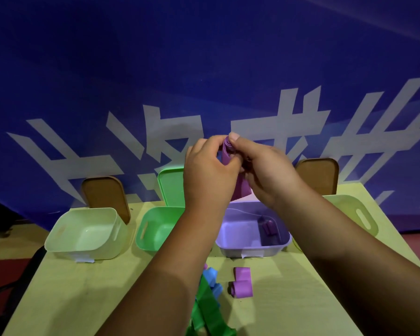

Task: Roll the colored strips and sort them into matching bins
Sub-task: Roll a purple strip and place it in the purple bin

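Both hands up over the far row of bins, working a purple strip [226,155]. Left hand [209,170] curled round the wound end, fingers [214,144] pinching it tight. Right hand [264,175] gripping the same coil from the other side, thumb on top. Loose tail dangling between the wrists, just above the purple bin [252,249], with a couple of finished purple rolls [268,227] inside at its right.

Looks mid-roll, not ready to drop. Easy to lose from here: ease that pinch and out springs the coil, undone. Could also wind crooked with the tail hanging free, making a cone likely to unravel in the bin. Worth watching the release too, with the green bin [153,229] just to the left and a careless drop landing in the wrong colour.

On the near tabletop [83,299], a spare purple strip [243,283], half curled, beside a heap of green and blue strips [209,301].
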